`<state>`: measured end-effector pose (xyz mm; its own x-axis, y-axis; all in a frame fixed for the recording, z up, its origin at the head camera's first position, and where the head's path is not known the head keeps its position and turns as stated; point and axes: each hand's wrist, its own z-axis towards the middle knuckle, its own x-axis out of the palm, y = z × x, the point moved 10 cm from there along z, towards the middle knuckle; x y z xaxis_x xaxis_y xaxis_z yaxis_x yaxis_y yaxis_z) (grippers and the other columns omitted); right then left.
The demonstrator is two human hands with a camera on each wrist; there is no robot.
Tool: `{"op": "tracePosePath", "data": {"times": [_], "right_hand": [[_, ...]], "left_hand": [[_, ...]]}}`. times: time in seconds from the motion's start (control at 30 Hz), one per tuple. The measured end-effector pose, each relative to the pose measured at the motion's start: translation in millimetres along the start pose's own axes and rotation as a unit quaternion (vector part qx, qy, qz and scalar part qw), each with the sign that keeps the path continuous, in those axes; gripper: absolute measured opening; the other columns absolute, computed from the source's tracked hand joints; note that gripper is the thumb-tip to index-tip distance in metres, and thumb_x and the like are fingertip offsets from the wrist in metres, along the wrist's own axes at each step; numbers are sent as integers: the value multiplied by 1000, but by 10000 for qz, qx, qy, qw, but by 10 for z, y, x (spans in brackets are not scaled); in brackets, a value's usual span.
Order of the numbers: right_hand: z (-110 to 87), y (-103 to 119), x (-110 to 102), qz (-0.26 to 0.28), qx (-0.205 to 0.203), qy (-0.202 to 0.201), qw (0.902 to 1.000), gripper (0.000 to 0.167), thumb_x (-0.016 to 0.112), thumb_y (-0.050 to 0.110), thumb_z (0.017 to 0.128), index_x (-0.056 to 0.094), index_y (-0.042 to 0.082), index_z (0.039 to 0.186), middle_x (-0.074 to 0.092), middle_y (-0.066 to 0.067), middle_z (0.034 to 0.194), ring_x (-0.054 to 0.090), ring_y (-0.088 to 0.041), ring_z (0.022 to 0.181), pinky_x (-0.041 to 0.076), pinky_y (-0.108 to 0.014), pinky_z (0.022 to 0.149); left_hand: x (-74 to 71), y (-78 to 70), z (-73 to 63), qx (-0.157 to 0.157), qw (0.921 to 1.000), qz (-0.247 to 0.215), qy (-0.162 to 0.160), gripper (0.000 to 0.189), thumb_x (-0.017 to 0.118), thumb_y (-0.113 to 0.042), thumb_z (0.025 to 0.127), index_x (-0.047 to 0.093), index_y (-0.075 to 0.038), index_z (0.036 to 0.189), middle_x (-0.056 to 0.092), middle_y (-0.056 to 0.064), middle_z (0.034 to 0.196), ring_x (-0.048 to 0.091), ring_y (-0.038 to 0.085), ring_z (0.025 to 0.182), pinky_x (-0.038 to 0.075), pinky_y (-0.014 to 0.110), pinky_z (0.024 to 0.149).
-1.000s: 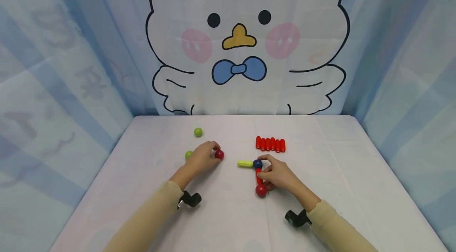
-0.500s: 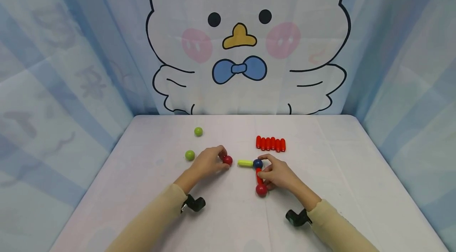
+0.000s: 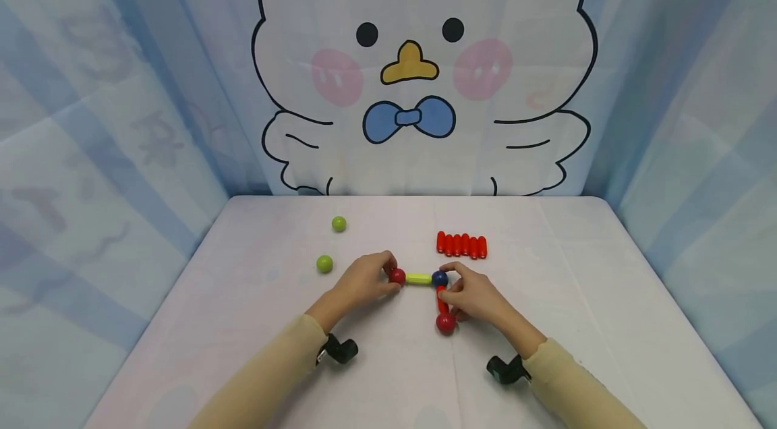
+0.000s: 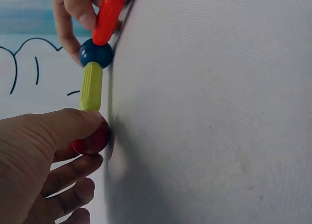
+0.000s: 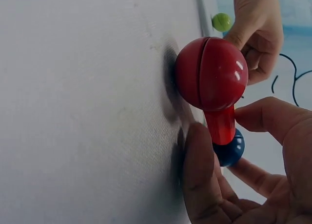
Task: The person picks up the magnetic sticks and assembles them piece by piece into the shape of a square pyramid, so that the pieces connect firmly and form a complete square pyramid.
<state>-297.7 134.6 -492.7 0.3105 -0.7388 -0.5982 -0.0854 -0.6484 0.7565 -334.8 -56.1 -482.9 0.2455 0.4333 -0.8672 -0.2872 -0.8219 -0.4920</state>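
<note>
My left hand [image 3: 363,279] pinches a glossy red ball [image 3: 397,276] between thumb and fingers, right at the left end of a ribbed yellow-green rod [image 4: 91,86]. That rod runs right to a dark blue ball [image 3: 440,279]. From the blue ball a red rod [image 5: 222,126] leads toward the near side and ends in a second red ball [image 5: 212,73]. My right hand [image 3: 482,295] grips the red rod between thumb and fingers, with one finger at the blue ball. Together the rods and balls form a corner lying low on the table.
Two green balls [image 3: 324,264] lie apart at the left on the white tabletop [image 3: 546,280]. Several red rods [image 3: 461,245] stand side by side in a row behind my right hand. A patterned curtain [image 3: 413,159] borders the back and sides.
My left hand has carried the red ball right and slightly nearer, up to the free end of the yellow-green rod. The near green ball has come into full view. My right hand stays put.
</note>
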Motion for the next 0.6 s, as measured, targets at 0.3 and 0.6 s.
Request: {"op": "tracePosePath", "data": {"times": [0.3,0.6], "right_hand": [[96,173,-100,-942,-534,-651,9920,41,75,21,92,68,13,132,64,-9,127,61,-25,108,59,-40,90],[115,100,-107,-1023,-458,-429,9928,27,73,15,93,75,13,120,70,-8,117,61,-24,101,58,-43,93]], "left_hand": [[30,-42,35,82,9997,-214,100,36,84,-23,89,65,-14,118,69,-1,107,60,14,95,53,34,92],[-13,-93,63,271,9994,-196,123,30,66,-1,95,66,-13,122,71,3,115,65,20,108,54,40,100]]}}
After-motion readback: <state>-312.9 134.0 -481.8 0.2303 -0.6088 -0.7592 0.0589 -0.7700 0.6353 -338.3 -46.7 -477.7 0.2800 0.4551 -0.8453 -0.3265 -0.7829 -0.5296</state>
